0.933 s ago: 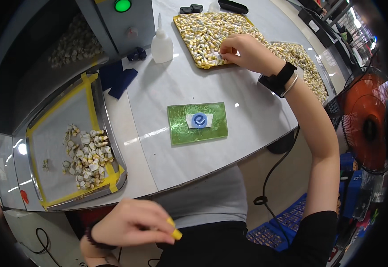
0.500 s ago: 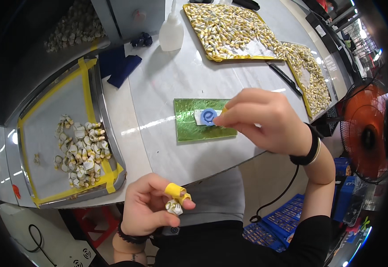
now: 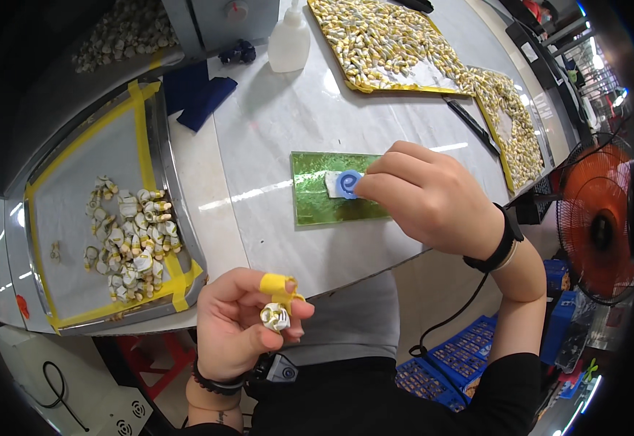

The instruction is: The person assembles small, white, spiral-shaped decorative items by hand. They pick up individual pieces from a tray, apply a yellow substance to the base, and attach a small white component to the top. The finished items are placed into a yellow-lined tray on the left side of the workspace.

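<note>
In my left hand [image 3: 241, 320], low in front of me, a small white figurine [image 3: 275, 317] with gold markings is pinched between thumb and fingers. Yellow covers sit on two fingertips of that hand. My right hand [image 3: 433, 196] reaches over the green plate [image 3: 313, 211], its fingers drawn together at the right edge of a round blue disc [image 3: 347, 184] with a dark curved mark. The disc lies on a white strip [image 3: 331, 184] on the plate. My fingers hide what, if anything, is between their tips.
A yellow-taped tray [image 3: 66, 291] at the left carries a heap of similar figurines [image 3: 132, 247]. Behind the plate are a white squeeze bottle [image 3: 289, 45], trays of small yellow-and-white pieces [image 3: 389, 43] and a black knife [image 3: 471, 125]. An orange fan [image 3: 599, 229] stands at right.
My left hand has risen slightly and turned the figurine a little. The right hand has rolled over, hiding more of its fingertips, and remains at the disc. The whole view has shifted slightly.
</note>
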Available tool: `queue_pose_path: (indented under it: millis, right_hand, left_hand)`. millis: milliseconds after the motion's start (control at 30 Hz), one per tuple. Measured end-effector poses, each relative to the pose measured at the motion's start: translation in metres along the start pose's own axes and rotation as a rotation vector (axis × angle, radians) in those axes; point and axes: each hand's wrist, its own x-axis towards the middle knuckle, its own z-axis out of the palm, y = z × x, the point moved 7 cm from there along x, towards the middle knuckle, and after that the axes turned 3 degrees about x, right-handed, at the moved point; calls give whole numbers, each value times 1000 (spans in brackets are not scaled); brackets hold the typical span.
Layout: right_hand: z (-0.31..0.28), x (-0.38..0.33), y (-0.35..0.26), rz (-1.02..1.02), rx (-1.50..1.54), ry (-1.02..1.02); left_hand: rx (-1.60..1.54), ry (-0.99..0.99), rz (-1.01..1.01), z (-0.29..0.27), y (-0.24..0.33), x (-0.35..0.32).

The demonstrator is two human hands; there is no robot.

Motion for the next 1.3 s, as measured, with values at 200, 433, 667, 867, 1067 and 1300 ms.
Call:
queue_pose_path:
  millis: [200,433,667,867,1067,1300]
  right_hand:
    - [-2,5,-1,16,81,66]
    - [-38,13,-37,-46,634,338]
    - [-30,18,-53,-289,598,404]
    - [-26,21,-57,-340,616,318]
    - [-23,17,-56,-338,613,323]
    - [-28,6,-57,-265,500,433]
  left_hand:
    - [-75,-113,33,1,-5,1]
    - [-124,-200,-170,11,-15,1]
    - [-296,-301,-384,20,-28,-1]
    - [-400,-393,-394,29,-31,-1]
    - [-326,-374,-364,28,-32,0]
    - [39,-106,41,22,2,2]
